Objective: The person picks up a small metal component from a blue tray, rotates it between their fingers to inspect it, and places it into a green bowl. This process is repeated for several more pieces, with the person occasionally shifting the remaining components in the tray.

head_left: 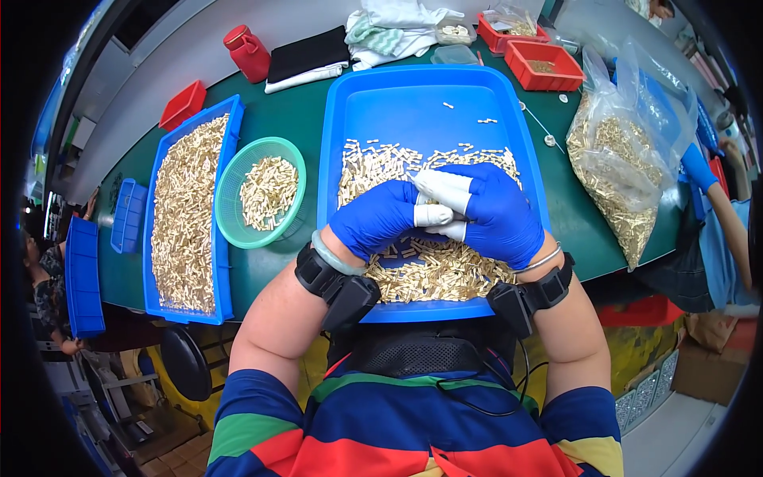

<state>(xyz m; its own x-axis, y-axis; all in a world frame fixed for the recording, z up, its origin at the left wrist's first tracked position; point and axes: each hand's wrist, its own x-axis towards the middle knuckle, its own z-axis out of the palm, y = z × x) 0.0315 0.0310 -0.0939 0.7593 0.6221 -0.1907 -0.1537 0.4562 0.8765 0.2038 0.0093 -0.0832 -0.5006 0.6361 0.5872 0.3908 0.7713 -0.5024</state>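
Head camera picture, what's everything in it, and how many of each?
table: one, green, under the trays
large tray: one, blue, centre
tiny pieces: too many to count, golden, in trays, basket and bag
side trays: three, blue, left
basket: one, light green, left of centre
bins: three plainly seen, red, table's back
flask: one, red, back left
cloths: several, black and white, back
bag: one, clear, right
background: too crowded to count
wrist devices: two, black, forearms
left hand: one, blue-gloved, over large tray
right hand: one, blue-gloved, beside it
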